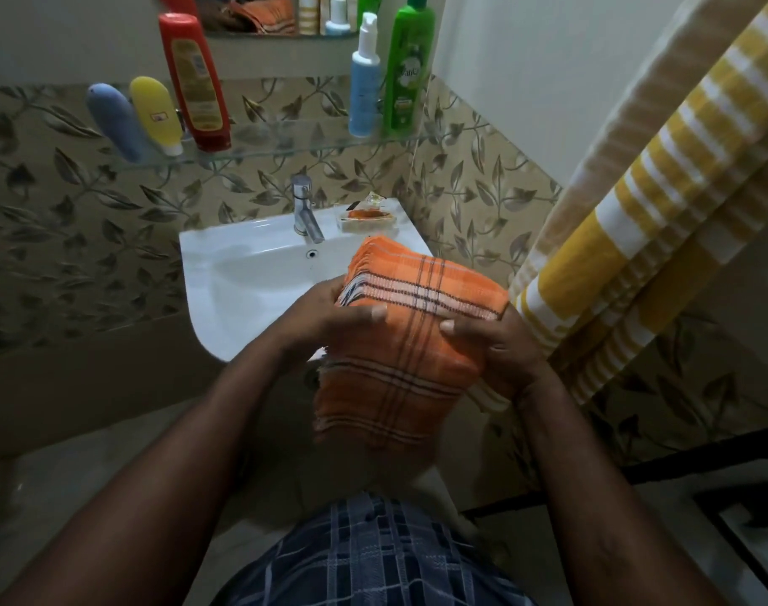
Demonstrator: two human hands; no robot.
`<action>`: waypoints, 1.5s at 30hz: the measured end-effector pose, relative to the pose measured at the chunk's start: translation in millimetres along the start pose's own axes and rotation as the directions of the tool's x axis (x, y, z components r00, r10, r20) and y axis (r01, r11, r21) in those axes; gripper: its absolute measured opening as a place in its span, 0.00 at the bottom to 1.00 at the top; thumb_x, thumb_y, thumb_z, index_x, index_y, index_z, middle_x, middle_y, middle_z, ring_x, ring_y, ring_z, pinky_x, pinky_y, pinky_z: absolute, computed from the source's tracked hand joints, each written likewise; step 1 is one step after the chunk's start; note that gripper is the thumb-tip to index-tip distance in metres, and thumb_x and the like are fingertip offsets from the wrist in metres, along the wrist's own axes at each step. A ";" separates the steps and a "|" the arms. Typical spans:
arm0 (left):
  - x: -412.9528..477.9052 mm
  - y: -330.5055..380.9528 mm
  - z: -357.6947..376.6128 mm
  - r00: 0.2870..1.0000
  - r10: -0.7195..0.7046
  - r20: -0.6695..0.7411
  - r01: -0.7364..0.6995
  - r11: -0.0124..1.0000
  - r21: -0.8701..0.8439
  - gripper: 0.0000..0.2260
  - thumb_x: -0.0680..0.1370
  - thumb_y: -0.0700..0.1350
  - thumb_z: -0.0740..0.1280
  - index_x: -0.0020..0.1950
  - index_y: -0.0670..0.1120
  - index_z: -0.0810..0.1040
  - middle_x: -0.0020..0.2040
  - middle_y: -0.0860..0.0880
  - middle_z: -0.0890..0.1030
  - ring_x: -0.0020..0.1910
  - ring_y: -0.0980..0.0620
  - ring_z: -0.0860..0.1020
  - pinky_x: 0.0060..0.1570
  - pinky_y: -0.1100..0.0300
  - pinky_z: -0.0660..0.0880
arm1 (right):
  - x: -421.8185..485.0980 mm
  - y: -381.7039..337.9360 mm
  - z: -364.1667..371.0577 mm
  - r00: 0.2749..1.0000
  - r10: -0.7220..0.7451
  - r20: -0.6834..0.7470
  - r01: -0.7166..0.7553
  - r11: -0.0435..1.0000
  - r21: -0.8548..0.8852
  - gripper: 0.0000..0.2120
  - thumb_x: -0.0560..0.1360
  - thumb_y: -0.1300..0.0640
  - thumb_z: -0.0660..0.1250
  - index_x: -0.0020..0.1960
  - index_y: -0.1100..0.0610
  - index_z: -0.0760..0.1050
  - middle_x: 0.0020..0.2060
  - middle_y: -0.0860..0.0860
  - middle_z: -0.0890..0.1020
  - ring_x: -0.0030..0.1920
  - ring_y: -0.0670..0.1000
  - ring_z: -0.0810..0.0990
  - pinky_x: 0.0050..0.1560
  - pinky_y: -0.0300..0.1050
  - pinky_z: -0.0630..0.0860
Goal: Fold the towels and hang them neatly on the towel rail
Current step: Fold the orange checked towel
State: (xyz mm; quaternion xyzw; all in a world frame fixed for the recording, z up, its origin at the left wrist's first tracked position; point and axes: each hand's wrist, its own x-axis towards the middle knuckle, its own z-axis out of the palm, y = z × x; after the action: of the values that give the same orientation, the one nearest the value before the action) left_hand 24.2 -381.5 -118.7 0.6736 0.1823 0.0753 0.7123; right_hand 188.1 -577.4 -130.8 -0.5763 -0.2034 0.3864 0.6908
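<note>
The orange towel (399,338), checked with dark and white lines, sits folded into a thick pad between your two hands, held up in front of the white sink (242,282) and overlapping its right front corner. Your left hand (325,321) grips the towel's left edge, thumb laid flat across the top face and fingers wrapped underneath. Your right hand (491,347) clasps the right edge the same way, thumb on top pointing toward the other thumb, the two thumb tips near each other but apart. The part of the towel nearer you hangs down below your hands in front of the sink, its layered edges showing on the left side.

Behind the sink's basin stands the chrome tap (305,212), and just right of the tap a soap dish (367,216) rests on the sink's back ledge. Above the sink a glass shelf (286,144) carries a red bottle (194,80), a yellow tube (155,111) and a blue tube (115,120) toward its left end, and a green bottle (408,63) beside a blue pump bottle (364,80) toward its right end. To the right of the sink, a yellow-and-white striped towel (662,203) hangs down the wall, touching your right hand's far side.
</note>
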 end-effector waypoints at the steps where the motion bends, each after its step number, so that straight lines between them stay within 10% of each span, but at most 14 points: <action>1: -1.7 -2.6 -1.3 1.000 -0.019 0.006 0.019 1.000 0.008 0.20 0.68 0.51 0.80 0.59 0.49 0.85 0.56 0.46 0.88 0.56 0.45 0.87 0.59 0.49 0.83 | 0.9 -4.3 -0.5 1.000 0.007 0.010 -0.007 1.000 0.016 0.27 0.70 0.74 0.72 0.69 0.69 0.76 0.63 0.68 0.82 0.66 0.69 0.80 0.68 0.68 0.77; 7: -4.6 3.8 8.8 0.992 0.018 -0.125 -0.036 0.988 -0.149 0.07 0.77 0.43 0.75 0.55 0.45 0.84 0.50 0.44 0.88 0.49 0.43 0.87 0.52 0.48 0.83 | -7.2 -4.9 3.6 0.986 0.126 0.105 -0.152 0.944 0.294 0.38 0.67 0.55 0.81 0.73 0.66 0.74 0.67 0.65 0.80 0.65 0.65 0.81 0.65 0.64 0.78; 13: -14.4 9.7 5.4 0.995 -0.022 0.094 0.030 0.996 -0.084 0.24 0.72 0.39 0.76 0.67 0.48 0.78 0.59 0.44 0.87 0.57 0.44 0.86 0.55 0.54 0.83 | -14.7 -4.0 3.1 0.988 0.130 0.078 -0.151 0.896 0.417 0.32 0.62 0.55 0.84 0.65 0.62 0.83 0.62 0.62 0.84 0.61 0.63 0.85 0.57 0.62 0.83; 17: -5.9 24.4 13.1 0.998 0.044 -0.047 -0.050 0.989 -0.137 0.17 0.76 0.33 0.73 0.62 0.46 0.81 0.53 0.46 0.89 0.52 0.46 0.88 0.49 0.57 0.84 | -19.2 2.4 7.5 0.980 0.095 0.176 -0.164 0.884 0.439 0.47 0.67 0.43 0.82 0.78 0.62 0.70 0.76 0.66 0.71 0.77 0.67 0.69 0.78 0.69 0.64; 24: -7.5 22.8 6.3 0.998 -0.009 0.070 0.020 0.986 -0.164 0.21 0.72 0.35 0.74 0.64 0.45 0.78 0.54 0.44 0.87 0.55 0.43 0.86 0.57 0.50 0.83 | -16.8 -7.5 3.0 0.984 0.079 0.157 -0.119 0.958 0.262 0.47 0.60 0.55 0.86 0.73 0.71 0.72 0.60 0.65 0.83 0.58 0.65 0.84 0.65 0.65 0.79; 30: -9.3 23.1 4.0 0.998 0.020 -0.052 -0.025 0.994 -0.106 0.17 0.77 0.30 0.70 0.62 0.46 0.79 0.51 0.44 0.87 0.53 0.39 0.85 0.53 0.47 0.85 | -23.4 3.7 -1.3 0.973 0.097 0.210 -0.136 0.975 0.178 0.32 0.71 0.66 0.74 0.74 0.67 0.72 0.69 0.67 0.78 0.68 0.68 0.78 0.70 0.68 0.74; 37: -17.4 17.5 9.9 0.999 -0.018 0.039 0.021 0.998 -0.054 0.47 0.72 0.30 0.76 0.81 0.61 0.60 0.60 0.45 0.84 0.56 0.43 0.87 0.53 0.45 0.85 | -29.2 -0.5 2.4 0.992 0.126 0.028 -0.129 0.953 0.275 0.20 0.72 0.64 0.71 0.63 0.64 0.81 0.55 0.62 0.87 0.51 0.61 0.87 0.54 0.59 0.84; 45: -14.6 15.0 8.6 0.995 0.016 0.100 -0.017 1.000 0.004 0.58 0.65 0.41 0.83 0.83 0.68 0.52 0.72 0.50 0.74 0.63 0.43 0.83 0.64 0.40 0.80 | -33.9 -1.6 0.0 0.995 0.089 0.042 -0.098 0.940 0.327 0.25 0.72 0.62 0.71 0.69 0.64 0.78 0.63 0.64 0.83 0.61 0.63 0.83 0.64 0.63 0.80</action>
State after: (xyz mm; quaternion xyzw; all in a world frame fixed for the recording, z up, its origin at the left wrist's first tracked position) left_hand 15.8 -393.4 -101.4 0.6796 0.1411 0.0472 0.7184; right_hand 167.6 -603.6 -123.7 -0.4567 -0.1179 0.4550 0.7554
